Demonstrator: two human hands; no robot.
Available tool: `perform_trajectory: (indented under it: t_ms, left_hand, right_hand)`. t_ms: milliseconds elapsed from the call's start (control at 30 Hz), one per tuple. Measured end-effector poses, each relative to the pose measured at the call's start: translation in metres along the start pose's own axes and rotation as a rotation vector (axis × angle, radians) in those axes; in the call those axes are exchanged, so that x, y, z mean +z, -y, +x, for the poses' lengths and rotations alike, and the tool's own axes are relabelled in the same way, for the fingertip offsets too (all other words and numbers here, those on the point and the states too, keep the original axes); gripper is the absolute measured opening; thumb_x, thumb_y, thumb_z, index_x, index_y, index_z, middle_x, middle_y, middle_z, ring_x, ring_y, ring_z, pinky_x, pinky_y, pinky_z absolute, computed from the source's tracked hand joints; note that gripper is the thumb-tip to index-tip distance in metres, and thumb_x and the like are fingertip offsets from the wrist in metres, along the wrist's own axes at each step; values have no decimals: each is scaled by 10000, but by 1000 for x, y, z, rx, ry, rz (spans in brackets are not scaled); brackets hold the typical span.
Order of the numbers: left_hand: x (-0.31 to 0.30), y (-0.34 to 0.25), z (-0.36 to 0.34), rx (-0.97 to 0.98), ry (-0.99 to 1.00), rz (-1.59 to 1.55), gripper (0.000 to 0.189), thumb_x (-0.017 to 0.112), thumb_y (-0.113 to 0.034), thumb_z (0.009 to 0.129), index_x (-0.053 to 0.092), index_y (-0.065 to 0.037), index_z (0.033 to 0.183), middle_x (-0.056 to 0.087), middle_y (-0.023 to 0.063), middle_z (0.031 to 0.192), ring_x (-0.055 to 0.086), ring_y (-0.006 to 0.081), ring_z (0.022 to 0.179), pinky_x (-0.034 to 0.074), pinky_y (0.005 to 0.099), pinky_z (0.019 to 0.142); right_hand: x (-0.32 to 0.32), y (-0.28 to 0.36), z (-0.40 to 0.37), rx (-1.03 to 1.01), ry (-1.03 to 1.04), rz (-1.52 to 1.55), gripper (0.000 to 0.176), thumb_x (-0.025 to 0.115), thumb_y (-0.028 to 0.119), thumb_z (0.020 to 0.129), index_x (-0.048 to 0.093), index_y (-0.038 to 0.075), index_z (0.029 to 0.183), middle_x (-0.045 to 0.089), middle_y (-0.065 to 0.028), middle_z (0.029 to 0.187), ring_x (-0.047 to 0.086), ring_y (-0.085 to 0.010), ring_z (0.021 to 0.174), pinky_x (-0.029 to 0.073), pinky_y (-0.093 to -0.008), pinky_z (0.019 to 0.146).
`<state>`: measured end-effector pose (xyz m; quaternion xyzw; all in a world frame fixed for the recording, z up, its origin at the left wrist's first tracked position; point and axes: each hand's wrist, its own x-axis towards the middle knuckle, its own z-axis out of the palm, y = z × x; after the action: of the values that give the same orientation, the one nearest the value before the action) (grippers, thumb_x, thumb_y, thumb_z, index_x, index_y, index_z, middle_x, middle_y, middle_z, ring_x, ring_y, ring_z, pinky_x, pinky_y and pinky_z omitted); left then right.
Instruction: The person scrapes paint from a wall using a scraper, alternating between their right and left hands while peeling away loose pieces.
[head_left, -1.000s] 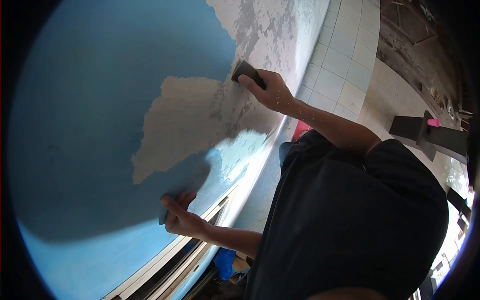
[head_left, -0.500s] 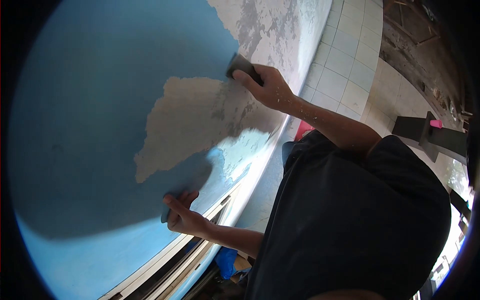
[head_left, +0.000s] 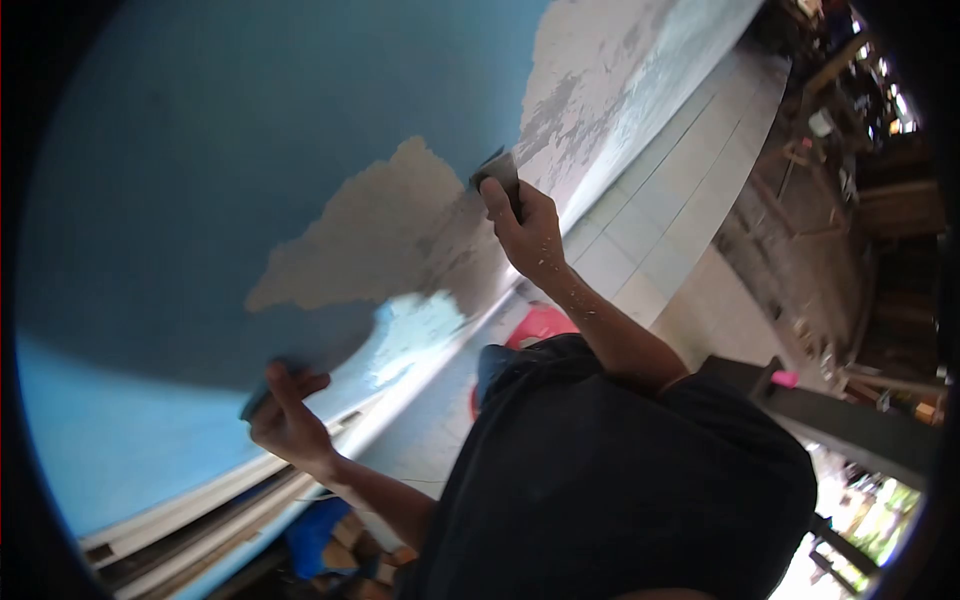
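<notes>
In my right hand (head_left: 530,235) is a flat, grey-smeared scraper (head_left: 497,178), gripped between thumb and fingers. Its edge is at the wall, between two patches of bare grey-white surface. My left hand (head_left: 292,425), lower down, grips a thin dark flat piece (head_left: 257,402), mostly hidden by the fingers, close to the blue wall (head_left: 200,200). Between the hands lies a pale, ragged-edged patch (head_left: 370,235) on the blue paint. A second, streaky patch (head_left: 590,70) reaches upward beyond the scraper. White specks dot my right wrist and forearm.
Below the left hand runs a pale wooden frame (head_left: 190,505) along the wall. A blue bag (head_left: 315,535) lies near wood pieces. Behind my body is a red object (head_left: 540,322) on the tiled floor (head_left: 640,250). A pink cup (head_left: 785,379) sits by a dark beam (head_left: 850,425).
The whole view has tilted and shifted. My right hand has turned, with its scraper still at the wall near the patch edge. My left hand appears farther left, still holding its flat piece.
</notes>
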<state>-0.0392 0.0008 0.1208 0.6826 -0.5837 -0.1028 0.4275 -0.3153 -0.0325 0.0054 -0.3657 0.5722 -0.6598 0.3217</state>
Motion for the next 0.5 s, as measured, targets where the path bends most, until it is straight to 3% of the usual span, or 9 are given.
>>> perform_trajectory:
  t_ms: [33, 200, 500]
  left_hand:
    - [0, -4, -1, -72, 9, -51, 523, 573, -428, 901, 708, 6, 641, 652, 75, 550, 608, 123, 634, 440, 303, 816]
    - [-7, -14, 0, -77, 18, -230, 427, 634, -340, 880, 695, 26, 668, 642, 92, 539, 605, 132, 563, 466, 294, 730]
    - [-8, -7, 1, -82, 25, -367, 297, 667, -247, 868, 697, -3, 702, 656, 102, 587, 627, 148, 510, 488, 268, 568]
  right_hand:
    - [2, 0, 2, -4, 5, 14, 393, 599, 366, 906, 541, 30, 711, 484, 27, 568, 450, -40, 501, 361, -207, 447]
    - [-3, -8, -5, 41, 9, 42, 380, 569, 347, 928, 508, 43, 709, 434, 39, 526, 379, -24, 403, 271, -196, 353]
    - [-2, 8, -1, 66, 36, 78, 395, 540, 353, 942, 453, 77, 673, 386, 51, 484, 337, -28, 363, 240, -199, 331]
